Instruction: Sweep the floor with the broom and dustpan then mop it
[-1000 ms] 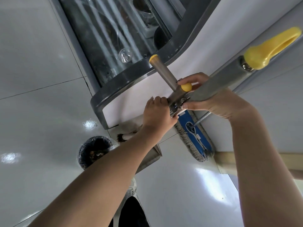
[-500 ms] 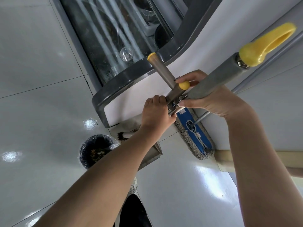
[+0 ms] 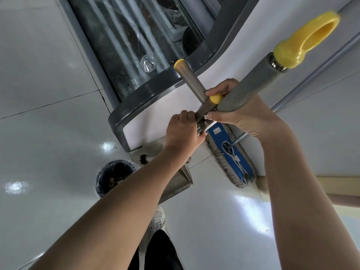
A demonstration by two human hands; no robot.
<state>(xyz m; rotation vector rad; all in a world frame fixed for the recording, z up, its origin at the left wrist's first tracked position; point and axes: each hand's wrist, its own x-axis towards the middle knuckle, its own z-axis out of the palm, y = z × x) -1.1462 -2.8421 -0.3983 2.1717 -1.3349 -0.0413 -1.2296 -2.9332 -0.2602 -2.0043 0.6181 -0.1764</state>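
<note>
Grey mop handle (image 3: 251, 84), yellow loop end, in right hand (image 3: 243, 115), grip curled round it. Left hand (image 3: 182, 133), grip closed on yellow-capped short handle (image 3: 191, 80). Blue mop head (image 3: 229, 154) lies on floor (image 3: 48, 133) near dustpan (image 3: 181, 182); label writing too small to read.

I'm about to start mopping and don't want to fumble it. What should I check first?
1. Right hand grips the mop handle: ok.
2. Left hand free for the mop: not ok, it grips the yellow-capped handle.
3. Mop head down on the floor: ok.
4. Dustpan apart from the mop head: ok.
5. Floor swept clean: cannot tell.
</note>
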